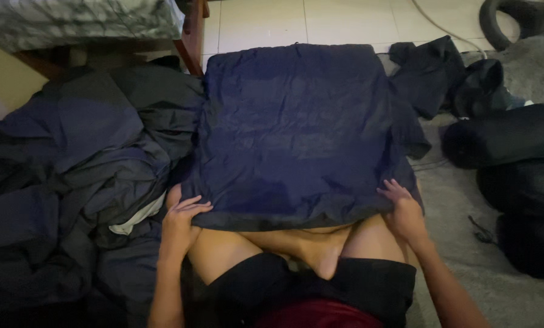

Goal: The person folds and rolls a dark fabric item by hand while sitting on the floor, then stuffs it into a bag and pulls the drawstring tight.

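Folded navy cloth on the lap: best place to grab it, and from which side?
Probably the near hem of the navy cloth, at its two bottom corners, coming from the person's side. The cloth lies flat and squared, and that edge overhangs the knees, so fingers can slip under. The left hand and right hand already rest there.

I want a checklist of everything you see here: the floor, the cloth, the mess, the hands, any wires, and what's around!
Surface: grey carpet under the seated person; pale floor tiles beyond.
Job's things: folded dark navy fabric square, lying flat over the person's crossed legs.
Clutter: heap of crumpled dark clothes on the left; rolled dark bundles on the right.
Grippers: left hand on the fabric's near left corner; right hand on its near right corner, both flat.
Cables: pale cord on the tiles.
Surroundings: wooden bed frame with patterned bedding, top left.
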